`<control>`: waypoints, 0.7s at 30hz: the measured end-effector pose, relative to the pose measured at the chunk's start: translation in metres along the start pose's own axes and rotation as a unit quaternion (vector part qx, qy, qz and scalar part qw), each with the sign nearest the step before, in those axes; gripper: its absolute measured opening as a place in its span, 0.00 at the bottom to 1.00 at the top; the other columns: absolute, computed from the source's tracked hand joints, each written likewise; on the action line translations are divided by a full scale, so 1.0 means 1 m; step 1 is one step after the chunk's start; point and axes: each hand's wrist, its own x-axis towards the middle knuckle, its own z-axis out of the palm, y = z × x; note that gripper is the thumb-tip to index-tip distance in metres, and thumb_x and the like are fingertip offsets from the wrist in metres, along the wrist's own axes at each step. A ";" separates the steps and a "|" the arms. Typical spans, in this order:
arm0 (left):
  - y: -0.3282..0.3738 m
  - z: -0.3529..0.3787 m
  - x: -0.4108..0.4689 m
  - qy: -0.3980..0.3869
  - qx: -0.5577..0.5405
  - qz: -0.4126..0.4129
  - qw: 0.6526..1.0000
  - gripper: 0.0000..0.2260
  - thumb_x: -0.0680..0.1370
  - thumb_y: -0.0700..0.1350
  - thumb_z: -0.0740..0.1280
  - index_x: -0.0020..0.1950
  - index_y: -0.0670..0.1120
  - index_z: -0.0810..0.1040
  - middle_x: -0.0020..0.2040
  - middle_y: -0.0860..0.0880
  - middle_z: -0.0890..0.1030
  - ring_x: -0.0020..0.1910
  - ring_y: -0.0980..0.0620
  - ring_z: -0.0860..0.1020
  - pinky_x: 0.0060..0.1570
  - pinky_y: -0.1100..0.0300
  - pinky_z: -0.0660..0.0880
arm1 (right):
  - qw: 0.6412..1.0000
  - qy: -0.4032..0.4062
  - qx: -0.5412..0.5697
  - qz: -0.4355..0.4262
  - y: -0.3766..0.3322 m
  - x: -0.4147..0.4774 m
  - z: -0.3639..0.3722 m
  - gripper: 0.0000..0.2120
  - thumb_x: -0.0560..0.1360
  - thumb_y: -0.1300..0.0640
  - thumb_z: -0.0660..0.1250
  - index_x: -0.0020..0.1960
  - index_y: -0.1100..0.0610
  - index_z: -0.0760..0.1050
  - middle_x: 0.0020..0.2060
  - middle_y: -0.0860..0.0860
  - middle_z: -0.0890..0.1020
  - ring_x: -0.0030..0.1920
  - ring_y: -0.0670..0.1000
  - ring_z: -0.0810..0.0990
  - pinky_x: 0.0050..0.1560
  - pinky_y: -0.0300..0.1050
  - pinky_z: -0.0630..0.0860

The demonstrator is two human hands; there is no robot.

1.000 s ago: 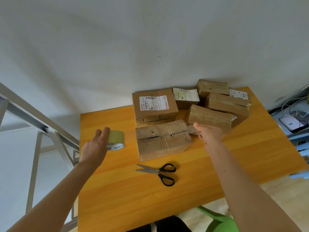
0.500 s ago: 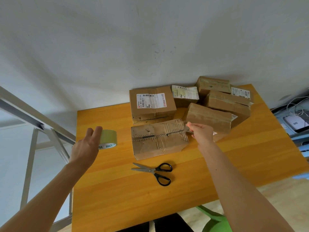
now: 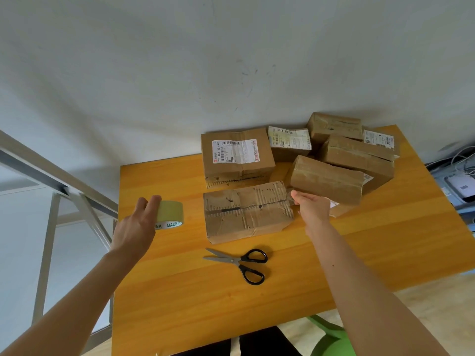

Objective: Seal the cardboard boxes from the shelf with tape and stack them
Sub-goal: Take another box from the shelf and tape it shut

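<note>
We grip the tape roll (image 3: 171, 212) with our left hand (image 3: 136, 226) at centre left of the frame, over the left part of the orange tabletop (image 3: 180, 304); the fingers curl over the top of the roll and its printed white rim shows beneath them. Our right hand (image 3: 312, 205) reaches to the right end of the worn box (image 3: 246, 213), which lies flat at the middle of the frame with its torn top flaps closed along a centre seam. The thumb and fingers seem to pinch the box's upper right corner, though the hand's own back hides the fingertips. Just behind the worn box stands a labelled box (image 3: 236, 156) with a white shipping sticker on top. To the right of centre, a taped box (image 3: 326, 179) lies tilted just above our right hand, and more cardboard boxes (image 3: 357, 158) are heaped behind it towards the upper right, against the grey wall (image 3: 180, 73). Black-handled scissors (image 3: 239, 262) lie shut on the wood below the worn box, blades pointing left, apart from both hands. A green chair (image 3: 331, 340) shows at the bottom right.
</note>
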 end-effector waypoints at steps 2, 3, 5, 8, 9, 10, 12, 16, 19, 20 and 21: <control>0.001 0.001 -0.001 0.004 -0.005 0.003 1.000 0.25 0.68 0.26 0.68 0.61 0.42 0.67 0.44 0.38 0.73 0.23 0.39 0.72 0.19 0.59 0.66 | 1.000 -0.002 0.001 0.002 0.002 0.001 0.000 0.04 0.75 0.59 0.71 0.50 0.58 0.82 0.43 0.49 0.82 0.50 0.49 0.79 0.62 0.50 0.75; 0.002 0.002 -0.002 0.005 -0.008 0.005 1.000 0.25 0.68 0.26 0.68 0.61 0.42 0.66 0.44 0.38 0.73 0.23 0.39 0.73 0.19 0.59 0.67 | 1.000 -0.001 0.003 0.004 0.002 0.001 0.000 0.05 0.75 0.58 0.71 0.51 0.58 0.82 0.43 0.48 0.82 0.49 0.49 0.79 0.62 0.49 0.74; 0.002 0.004 -0.004 0.007 -0.012 0.006 1.000 0.26 0.67 0.26 0.68 0.60 0.43 0.66 0.44 0.38 0.73 0.23 0.39 0.73 0.18 0.56 0.69 | 1.000 0.001 0.009 0.007 0.004 0.002 0.001 0.06 0.76 0.58 0.71 0.52 0.58 0.82 0.42 0.48 0.81 0.48 0.47 0.78 0.60 0.47 0.73; 0.002 0.006 -0.007 0.006 -0.014 0.001 1.000 0.27 0.67 0.26 0.69 0.61 0.43 0.65 0.45 0.38 0.73 0.24 0.38 0.74 0.18 0.53 0.72 | 1.000 0.005 0.019 0.018 0.005 0.002 0.003 0.08 0.76 0.58 0.70 0.54 0.59 0.81 0.45 0.49 0.81 0.51 0.48 0.76 0.55 0.43 0.68; 0.002 0.006 -0.008 0.006 -0.016 0.000 1.000 0.28 0.67 0.26 0.69 0.61 0.43 0.65 0.45 0.38 0.73 0.25 0.38 0.74 0.18 0.52 0.72 | 0.999 0.006 0.023 0.021 0.005 0.002 0.003 0.08 0.76 0.58 0.70 0.55 0.59 0.81 0.47 0.49 0.81 0.52 0.48 0.76 0.55 0.43 0.67; 0.002 0.006 -0.009 0.006 -0.016 0.000 1.000 0.28 0.66 0.26 0.70 0.61 0.43 0.65 0.46 0.38 0.73 0.25 0.38 0.74 0.18 0.51 0.73 | 0.999 0.007 0.028 0.024 0.005 0.003 0.004 0.09 0.76 0.58 0.70 0.55 0.59 0.81 0.48 0.50 0.81 0.53 0.49 0.76 0.55 0.43 0.67; 0.002 0.006 -0.010 0.005 -0.017 0.000 1.000 0.30 0.66 0.25 0.70 0.61 0.44 0.64 0.46 0.37 0.73 0.26 0.37 0.75 0.18 0.51 0.74 | 0.999 0.007 0.038 0.032 0.006 0.003 0.004 0.09 0.76 0.59 0.70 0.55 0.59 0.81 0.51 0.51 0.81 0.55 0.49 0.75 0.57 0.44 0.67; 0.003 0.004 -0.010 0.008 -0.018 0.003 1.000 0.30 0.65 0.25 0.71 0.61 0.43 0.64 0.46 0.37 0.73 0.25 0.37 0.75 0.18 0.51 0.73 | 0.995 0.000 0.069 0.072 0.007 0.001 0.009 0.05 0.76 0.59 0.70 0.52 0.57 0.81 0.49 0.52 0.82 0.50 0.48 0.78 0.51 0.38 0.70; 0.004 0.004 -0.008 0.013 -0.017 0.000 1.000 0.30 0.64 0.24 0.71 0.61 0.43 0.65 0.45 0.37 0.73 0.25 0.37 0.74 0.18 0.52 0.73 | 0.987 0.006 0.110 0.121 0.007 -0.001 0.013 0.04 0.75 0.58 0.73 0.48 0.56 0.78 0.43 0.51 0.82 0.40 0.45 0.79 0.33 0.37 0.71; 0.005 0.004 -0.008 0.016 -0.018 -0.001 1.000 0.30 0.64 0.24 0.71 0.61 0.43 0.65 0.45 0.37 0.73 0.25 0.37 0.74 0.18 0.52 0.73 | 0.983 0.010 0.123 0.134 0.006 -0.002 0.013 0.08 0.73 0.58 0.74 0.49 0.57 0.77 0.42 0.52 0.82 0.39 0.46 0.79 0.32 0.37 0.71; 0.005 0.004 -0.007 0.019 -0.019 -0.004 1.000 0.29 0.65 0.24 0.71 0.61 0.43 0.66 0.45 0.37 0.73 0.25 0.38 0.75 0.18 0.52 0.73 | 0.981 0.014 0.130 0.146 0.007 -0.001 0.014 0.12 0.73 0.57 0.75 0.51 0.58 0.75 0.41 0.52 0.81 0.40 0.46 0.79 0.33 0.38 0.72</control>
